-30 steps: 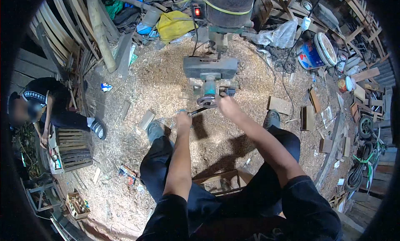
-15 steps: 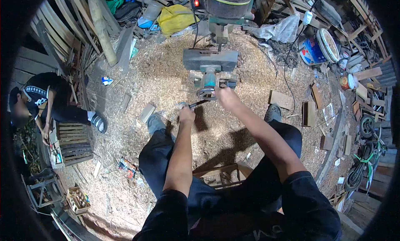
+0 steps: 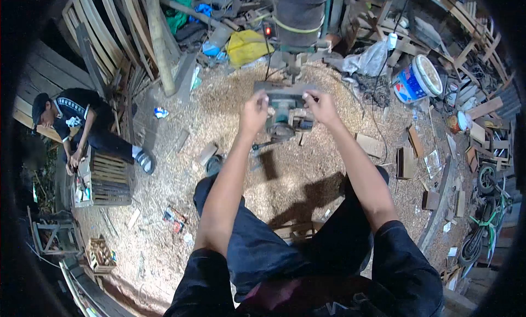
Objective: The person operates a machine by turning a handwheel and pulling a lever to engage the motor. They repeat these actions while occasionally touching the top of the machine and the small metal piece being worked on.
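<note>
A dark wooden block (image 3: 282,88) lies across the front of a floor-standing machine, under its chisel-like tool (image 3: 293,70). My left hand (image 3: 254,113) is closed at the block's left end, thumb and fingers pinched at its near edge. At the right end, my right hand (image 3: 322,106) has its fingers curled in the same way. Below the block sit the machine's greenish clamp (image 3: 282,111) and a round handwheel (image 3: 281,132). A lever with a dark knob (image 3: 256,147) sticks out to the left, with neither hand on it. The fingertips are partly hidden.
Wood shavings cover the floor (image 3: 219,106). To the left, a seated person (image 3: 82,117) works beside a slatted crate (image 3: 111,177). A paint bucket (image 3: 417,79), a yellow sack (image 3: 247,47), wood offcuts (image 3: 405,162) and a hanging cable (image 3: 375,117) lie around the machine.
My right hand has left the handwheel and my left hand has left the lever. Both have moved up to the wooden block's ends. The view has shifted slightly.
</note>
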`<state>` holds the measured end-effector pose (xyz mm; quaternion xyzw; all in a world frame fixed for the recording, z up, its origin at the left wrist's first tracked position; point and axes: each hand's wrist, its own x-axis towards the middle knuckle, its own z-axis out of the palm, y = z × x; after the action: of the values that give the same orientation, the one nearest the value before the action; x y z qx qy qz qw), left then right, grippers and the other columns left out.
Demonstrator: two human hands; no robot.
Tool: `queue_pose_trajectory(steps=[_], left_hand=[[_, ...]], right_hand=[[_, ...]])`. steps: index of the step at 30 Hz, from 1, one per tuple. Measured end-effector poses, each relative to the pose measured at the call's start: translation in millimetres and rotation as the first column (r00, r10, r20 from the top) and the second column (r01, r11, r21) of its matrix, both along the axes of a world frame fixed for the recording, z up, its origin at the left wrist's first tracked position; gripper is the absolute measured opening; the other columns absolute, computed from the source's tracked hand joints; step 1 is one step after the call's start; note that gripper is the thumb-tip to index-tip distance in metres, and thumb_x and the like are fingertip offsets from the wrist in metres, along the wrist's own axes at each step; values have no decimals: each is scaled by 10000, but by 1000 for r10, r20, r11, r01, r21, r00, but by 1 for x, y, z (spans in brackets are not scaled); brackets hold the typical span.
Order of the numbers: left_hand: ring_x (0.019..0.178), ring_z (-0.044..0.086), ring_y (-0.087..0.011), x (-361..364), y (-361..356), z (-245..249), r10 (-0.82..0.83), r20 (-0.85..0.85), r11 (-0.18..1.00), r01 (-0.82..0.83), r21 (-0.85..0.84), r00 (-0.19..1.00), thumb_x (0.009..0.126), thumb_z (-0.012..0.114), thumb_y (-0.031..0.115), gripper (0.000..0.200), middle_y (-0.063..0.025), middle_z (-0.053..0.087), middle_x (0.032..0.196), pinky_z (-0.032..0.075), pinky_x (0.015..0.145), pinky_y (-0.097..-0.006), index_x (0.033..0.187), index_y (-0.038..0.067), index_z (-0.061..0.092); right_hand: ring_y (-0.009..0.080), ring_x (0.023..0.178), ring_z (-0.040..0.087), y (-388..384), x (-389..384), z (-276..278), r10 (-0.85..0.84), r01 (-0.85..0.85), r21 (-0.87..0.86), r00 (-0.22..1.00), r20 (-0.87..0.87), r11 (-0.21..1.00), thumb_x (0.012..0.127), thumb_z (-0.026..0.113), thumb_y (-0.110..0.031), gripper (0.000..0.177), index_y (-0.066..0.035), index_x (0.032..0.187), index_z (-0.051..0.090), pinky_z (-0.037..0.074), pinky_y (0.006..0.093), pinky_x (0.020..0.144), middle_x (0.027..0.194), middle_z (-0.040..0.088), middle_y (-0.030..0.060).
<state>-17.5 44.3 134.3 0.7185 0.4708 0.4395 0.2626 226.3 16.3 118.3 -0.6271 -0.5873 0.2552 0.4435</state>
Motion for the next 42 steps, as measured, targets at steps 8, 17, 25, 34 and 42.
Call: queue_pose_trajectory(steps=[8,17,25,34,42], left_hand=[[1379,366,-393,112,54,220,124,91,720,-153,677,988,872,699,358,757,-238,361,1501,296,1126,-485,1439,-19,369],[1296,386,-400,152,117,219,250,19,542,-155,826,968,785,756,329,615,-180,467,1285,301,1109,-532,1251,37,479],[1268,389,-398,151,117,221,239,21,533,-149,833,971,787,758,315,598,-176,459,1242,301,1105,-531,1238,36,481],[1257,397,-411,149,118,214,222,36,528,-151,836,974,789,748,329,587,-184,469,1221,299,1094,-540,1227,37,489],[1270,377,-404,150,117,204,242,27,544,-159,824,970,784,743,342,589,-177,449,1229,292,1083,-545,1220,50,476]], right_hand=[[119,800,659,81,63,166,-52,263,345,856,-515,901,984,595,-197,299,70,1105,656,540,264,705,899,706,94],[357,1230,566,216,111,245,-234,316,338,936,-262,887,910,630,-420,671,102,1317,515,420,382,1037,1298,589,278],[375,1412,348,279,131,287,-16,102,169,896,-444,980,855,202,-860,1152,135,1389,427,254,449,1156,1463,417,304],[219,599,629,227,102,359,81,55,289,895,-439,956,959,348,-698,775,-3,711,588,507,340,614,657,612,115],[219,499,503,146,91,353,389,-425,124,624,-678,897,846,522,-742,711,-69,618,538,439,334,530,567,536,77]])
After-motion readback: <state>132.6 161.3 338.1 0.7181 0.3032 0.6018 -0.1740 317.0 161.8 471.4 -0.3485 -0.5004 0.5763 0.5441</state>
